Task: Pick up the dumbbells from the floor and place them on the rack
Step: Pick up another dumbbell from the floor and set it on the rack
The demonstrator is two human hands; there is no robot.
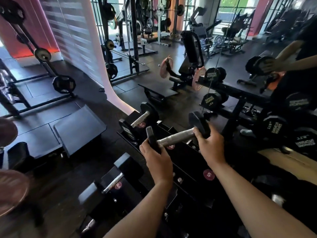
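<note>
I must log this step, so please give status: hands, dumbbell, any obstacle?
Left hand and right hand: each shut on one black head of the chrome-handled dumbbell. Held over the black rack, not seated. Slot below appears free.

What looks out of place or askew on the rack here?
Nothing damaged or spilled. Only the black hex dumbbell with the steel handle is unseated: it sits tilted above the black rack, left hand and right hand gripping its end heads, over the slot near the red "5" sticker. The 2.5 dumbbell lies cradled.
</note>
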